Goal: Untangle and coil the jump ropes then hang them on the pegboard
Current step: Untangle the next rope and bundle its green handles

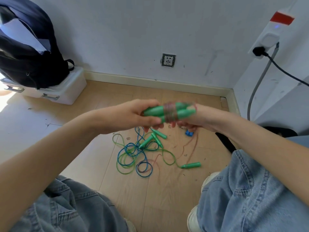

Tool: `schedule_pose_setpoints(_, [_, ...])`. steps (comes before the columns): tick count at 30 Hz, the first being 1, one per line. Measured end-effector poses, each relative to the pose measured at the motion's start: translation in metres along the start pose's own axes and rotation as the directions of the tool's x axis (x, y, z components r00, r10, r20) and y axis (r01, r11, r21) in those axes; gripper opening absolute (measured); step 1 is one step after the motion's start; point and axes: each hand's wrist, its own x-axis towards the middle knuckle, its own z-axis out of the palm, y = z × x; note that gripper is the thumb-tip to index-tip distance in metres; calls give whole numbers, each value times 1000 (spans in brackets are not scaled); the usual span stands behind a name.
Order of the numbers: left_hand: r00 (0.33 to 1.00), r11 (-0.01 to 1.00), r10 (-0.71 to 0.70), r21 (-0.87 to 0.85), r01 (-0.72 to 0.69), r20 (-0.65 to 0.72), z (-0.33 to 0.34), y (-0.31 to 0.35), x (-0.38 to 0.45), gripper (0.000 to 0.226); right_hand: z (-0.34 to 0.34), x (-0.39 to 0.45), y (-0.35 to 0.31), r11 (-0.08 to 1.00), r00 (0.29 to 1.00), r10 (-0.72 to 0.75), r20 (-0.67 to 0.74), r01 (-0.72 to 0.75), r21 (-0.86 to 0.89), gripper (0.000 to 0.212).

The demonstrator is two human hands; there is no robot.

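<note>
Both forearms reach in from the lower corners and meet at mid-frame. The left hand is closed around one end of a bundle of green handles wound with reddish rope; the right hand grips the other end, fingers curled beneath. Directly below the hands, tangled blue and green ropes with more loose green handles lie on the wooden floor.
</note>
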Motion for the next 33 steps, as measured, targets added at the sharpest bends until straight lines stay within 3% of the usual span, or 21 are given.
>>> schedule_pose_setpoints(2, [981,967,-18,-251,-32,-193,-6,-4,2,11,6,0,-1,983,998,-53,23,48,180,33])
schedule_pose_setpoints(4, [926,940,-116,-341,-14,-359,-11,-10,6,6,10,-1,-5,959,991,-129,22,119,257,40])
schedule_pose_setpoints(6, [854,958,-219,-270,97,-471,-11,-19,13,6,15,-4,-9,954,982,-187,28,175,244,41])
schedule_pose_setpoints(9, [759,934,-296,-8,358,-580,-9,-31,17,12,18,-9,-13,964,973,-215,79,198,176,40])
schedule_pose_setpoints(13, [817,809,-377,274,520,-437,4,-34,15,16,11,-12,-18,961,971,-228,66,214,175,42])
schedule_pose_setpoints(16, [890,752,-392,478,455,-231,22,-25,16,19,5,-11,-19,967,976,-219,14,215,139,48])
schedule_pose_setpoints(19, [918,765,-395,564,312,28,32,-12,15,18,1,-6,-15,976,974,-198,-106,186,-117,40])
schedule_pose_setpoints(22, [907,897,-345,370,243,240,29,0,9,10,-4,-5,-9,968,983,-160,-93,138,-209,38])
schedule_pose_setpoints(27, [907,980,-196,55,190,373,9,8,-3,19,-5,-3,-4,987,991,-131,-6,130,-98,44])
schedule_pose_setpoints(30, [942,985,-80,-116,124,327,1,7,-8,21,-4,-3,0,995,995,-87,55,89,-36,35])
schedule_pose_setpoints(33, [997,894,-47,-444,66,54,-10,3,-4,27,-2,-2,1,990,994,-87,62,80,114,45])
